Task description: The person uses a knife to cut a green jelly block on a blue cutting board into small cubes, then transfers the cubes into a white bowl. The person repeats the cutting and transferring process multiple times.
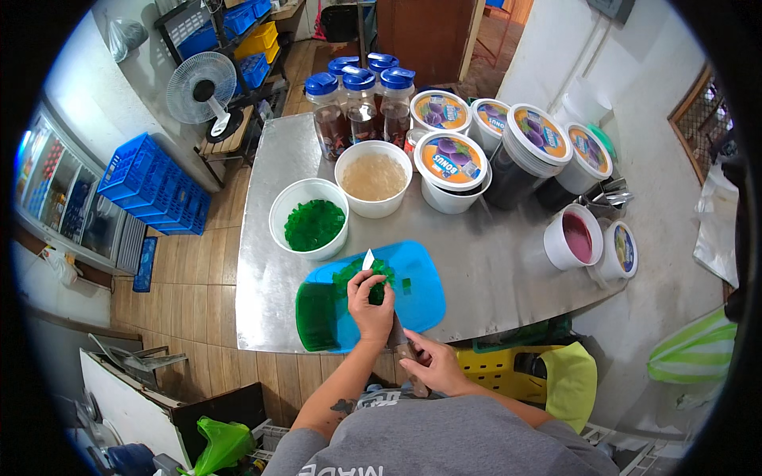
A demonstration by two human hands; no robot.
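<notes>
Green gelatin cubes (pixel 342 279) and an uncut green gelatin slab (pixel 318 315) lie on a blue plastic board or shallow tray (pixel 425 291). My left hand (pixel 372 309) is over the cubes, its fingers curled around some of them. In my right hand (pixel 437 363) is the handle of a knife (pixel 412 364); its blade runs up beneath my left hand, and a pale pointed tip shows beyond the fingers. Past the board, a white tub (pixel 277 223) holds more green cubes, and beside it another white tub (pixel 372 209) contains pale tan gelatin pieces in liquid.
Blue-lidded plastic pitchers (pixel 359 80) and several lidded tubs (pixel 452 160) stand along the far part of the metal table (pixel 500 268). At the right are a tub with pink residue (pixel 574 238) and a lidded tub (pixel 622 250). A yellow crate (pixel 500 372) sits below the near edge.
</notes>
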